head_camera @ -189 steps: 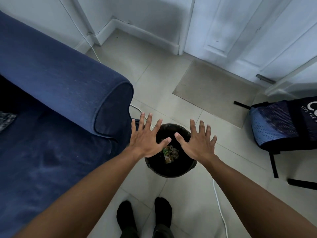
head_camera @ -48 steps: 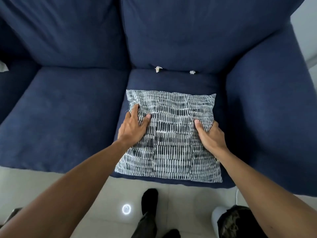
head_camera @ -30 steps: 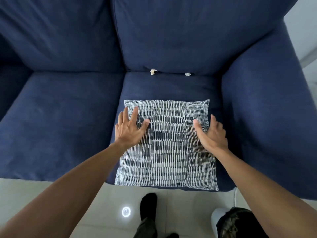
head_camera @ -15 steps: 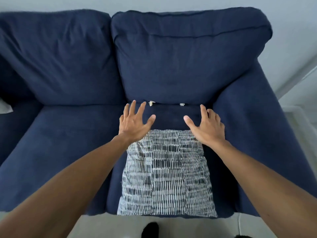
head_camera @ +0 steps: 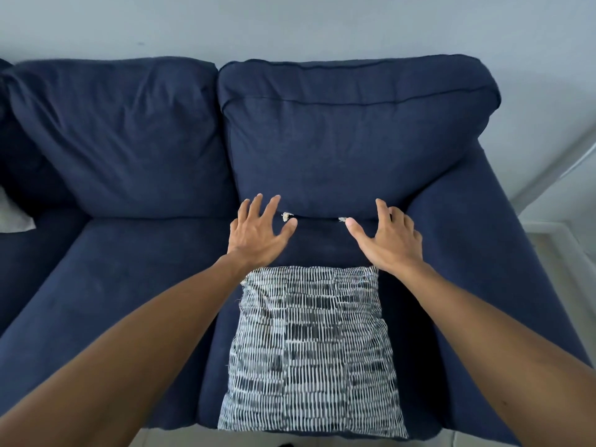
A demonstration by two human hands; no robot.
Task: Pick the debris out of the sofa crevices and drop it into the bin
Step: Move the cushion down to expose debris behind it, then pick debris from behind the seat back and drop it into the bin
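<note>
In the head view, two pale scraps of debris are being shown wedged in the crevice [head_camera: 317, 218] where the back cushion [head_camera: 348, 146] meets the seat of the sofa [head_camera: 106, 269]. The left scrap [head_camera: 286, 216] is lying just beyond the thumb of the left hand [head_camera: 258, 232]; the right scrap [head_camera: 342, 219] is almost touching the thumb of the right hand [head_camera: 388, 241], the nearer pairing. On both, fingers are being held spread, nothing gripped. The patterned pillow [head_camera: 311, 350] is lying on the seat in front of the crevice.

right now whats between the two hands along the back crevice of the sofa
In the head view, two small pale scraps sit in the crevice between the left hand and right hand: left scrap, right scrap. Otherwise bare blue seat cushion.
</note>
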